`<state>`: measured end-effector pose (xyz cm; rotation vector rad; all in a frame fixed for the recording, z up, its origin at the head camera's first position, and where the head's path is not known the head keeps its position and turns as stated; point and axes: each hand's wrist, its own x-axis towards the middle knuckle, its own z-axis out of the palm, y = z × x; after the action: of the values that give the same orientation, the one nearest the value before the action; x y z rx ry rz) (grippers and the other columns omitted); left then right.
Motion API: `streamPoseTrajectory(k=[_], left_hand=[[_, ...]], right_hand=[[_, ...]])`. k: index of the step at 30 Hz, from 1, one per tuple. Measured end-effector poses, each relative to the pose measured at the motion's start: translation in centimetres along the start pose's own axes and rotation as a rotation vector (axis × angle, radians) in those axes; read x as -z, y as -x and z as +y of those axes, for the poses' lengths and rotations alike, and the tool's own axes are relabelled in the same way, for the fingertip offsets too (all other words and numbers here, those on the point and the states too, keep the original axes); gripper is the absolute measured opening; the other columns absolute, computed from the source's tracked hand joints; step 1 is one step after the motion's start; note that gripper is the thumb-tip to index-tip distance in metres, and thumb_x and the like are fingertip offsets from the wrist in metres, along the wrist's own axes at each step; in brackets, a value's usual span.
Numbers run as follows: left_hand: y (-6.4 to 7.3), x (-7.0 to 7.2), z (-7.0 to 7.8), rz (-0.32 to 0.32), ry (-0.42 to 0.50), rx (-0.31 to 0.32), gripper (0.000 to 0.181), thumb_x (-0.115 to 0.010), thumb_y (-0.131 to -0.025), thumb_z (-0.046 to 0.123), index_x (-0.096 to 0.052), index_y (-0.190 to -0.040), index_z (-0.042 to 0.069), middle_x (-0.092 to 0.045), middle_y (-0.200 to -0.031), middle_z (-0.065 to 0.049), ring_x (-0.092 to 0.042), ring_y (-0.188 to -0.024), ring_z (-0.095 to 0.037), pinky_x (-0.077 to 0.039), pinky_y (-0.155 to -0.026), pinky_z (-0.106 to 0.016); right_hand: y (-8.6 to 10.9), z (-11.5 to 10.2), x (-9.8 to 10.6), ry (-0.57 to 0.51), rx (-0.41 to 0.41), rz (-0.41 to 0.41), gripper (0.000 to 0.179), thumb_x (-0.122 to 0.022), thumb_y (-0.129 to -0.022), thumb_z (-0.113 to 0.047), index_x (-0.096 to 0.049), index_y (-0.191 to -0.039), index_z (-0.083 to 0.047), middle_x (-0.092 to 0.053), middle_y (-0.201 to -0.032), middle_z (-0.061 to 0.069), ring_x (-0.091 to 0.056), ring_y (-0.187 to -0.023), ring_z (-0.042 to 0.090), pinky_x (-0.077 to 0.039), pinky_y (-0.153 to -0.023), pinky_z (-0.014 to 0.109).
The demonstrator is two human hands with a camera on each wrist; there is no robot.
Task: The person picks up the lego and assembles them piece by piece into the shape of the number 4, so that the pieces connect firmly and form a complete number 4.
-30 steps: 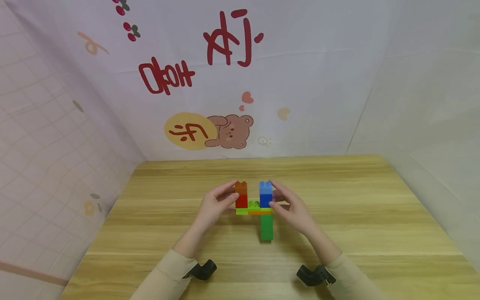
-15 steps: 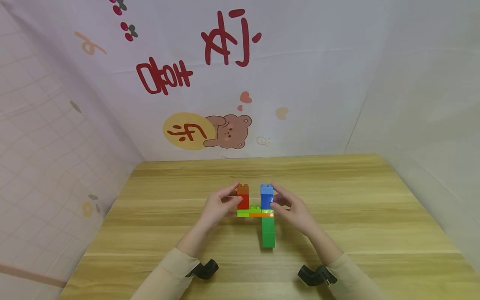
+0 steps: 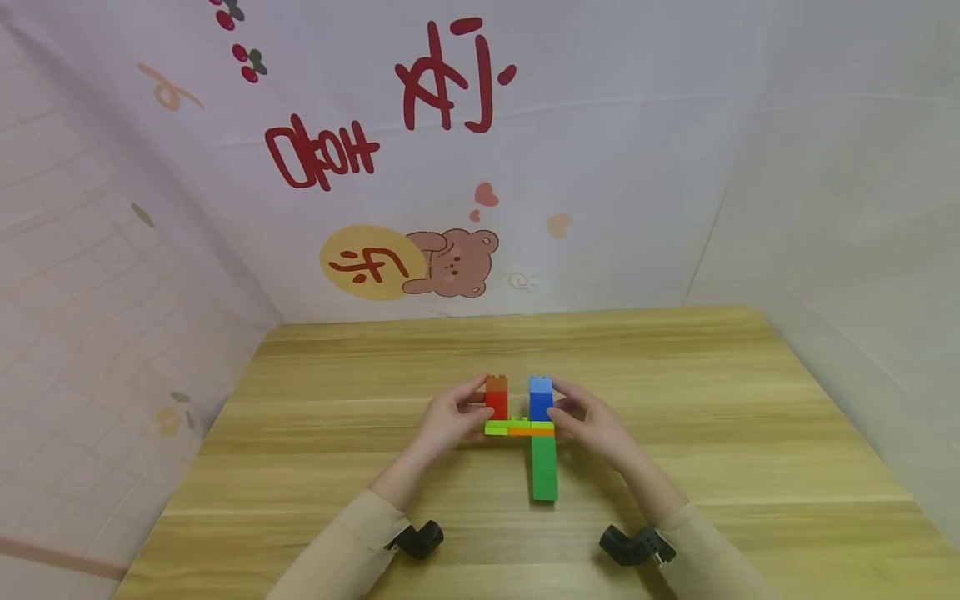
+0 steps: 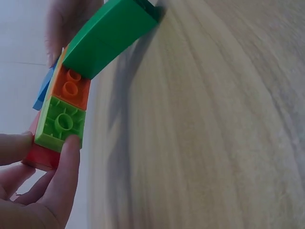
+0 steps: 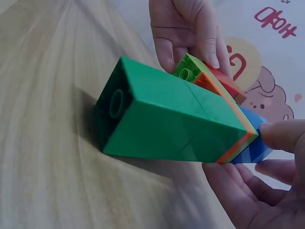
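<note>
An assembly of toy building blocks is held in both hands, its open underside in the wrist views. My left hand [image 3: 452,421] pinches the left column, where a brown block [image 3: 497,383] sits on a red block [image 3: 497,406]. My right hand [image 3: 592,423] pinches the right column, a light blue block [image 3: 541,384] on a dark blue block [image 3: 541,407]. Lime green pieces [image 4: 62,123] and an orange piece [image 4: 70,88] bridge the two columns. Green blocks [image 5: 176,121] extend below the right end. In the left wrist view, one left fingertip touches the lime underside.
The wooden table [image 3: 337,367] lies beneath, with the assembly's shadow on it. A printed white cloth [image 3: 615,167] hangs behind and at the sides. Black wrist mounts [image 3: 637,546] sit at both sleeves.
Both hands have carried the block assembly slightly right and tilted it. Its top studs show less, and more of the green blocks' front shows. Both grips stay the same.
</note>
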<state>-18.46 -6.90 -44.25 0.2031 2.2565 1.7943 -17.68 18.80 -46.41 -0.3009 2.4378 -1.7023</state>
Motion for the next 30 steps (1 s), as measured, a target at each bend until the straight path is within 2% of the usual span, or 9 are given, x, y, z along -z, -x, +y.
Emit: streamPoseTrajectory(k=[3,10,16,30], left_hand=[[-0.3,-0.2,-0.3,0.003,0.002,0.029,0.060,-0.068,-0.092,0.002,-0.047,-0.148,0.008,-0.058,-0.132,-0.021,-0.064,-0.104,-0.029,-0.059,-0.071,-0.044],[-1.1,-0.6,-1.0,0.030,-0.039,0.033,0.056,-0.069,-0.092,0.002,-0.051,-0.145,0.006,-0.060,-0.130,-0.023,-0.063,-0.110,-0.031,-0.059,-0.069,-0.041],[-1.4,-0.8,-1.3,0.012,-0.032,0.053,0.055,-0.068,-0.092,0.001,-0.050,-0.144,0.002,-0.059,-0.129,-0.025,-0.064,-0.108,-0.032,-0.059,-0.070,-0.040],[-1.9,-1.6,-2.0,0.029,-0.113,0.064,0.052,-0.068,-0.091,0.000,-0.053,-0.141,-0.001,-0.062,-0.126,-0.022,-0.065,-0.105,-0.030,-0.059,-0.064,-0.035]], right_hand=[[-0.2,0.4,-0.1,-0.018,-0.027,-0.010,0.058,-0.066,-0.097,-0.018,-0.043,-0.145,0.005,-0.062,-0.116,0.020,-0.060,-0.105,0.030,-0.056,-0.083,0.036],[-0.5,1.0,-0.2,0.006,-0.055,-0.009,0.057,-0.065,-0.098,-0.020,-0.044,-0.145,0.003,-0.061,-0.119,0.022,-0.061,-0.105,0.031,-0.057,-0.081,0.039],[-0.6,1.2,-0.2,0.025,-0.095,-0.009,0.056,-0.063,-0.099,-0.022,-0.044,-0.146,0.000,-0.060,-0.122,0.023,-0.062,-0.106,0.032,-0.058,-0.080,0.039],[-0.9,1.9,-0.2,0.197,-0.100,0.008,0.051,-0.064,-0.098,-0.022,-0.051,-0.141,0.002,-0.063,-0.122,0.020,-0.062,-0.106,0.029,-0.054,-0.089,0.043]])
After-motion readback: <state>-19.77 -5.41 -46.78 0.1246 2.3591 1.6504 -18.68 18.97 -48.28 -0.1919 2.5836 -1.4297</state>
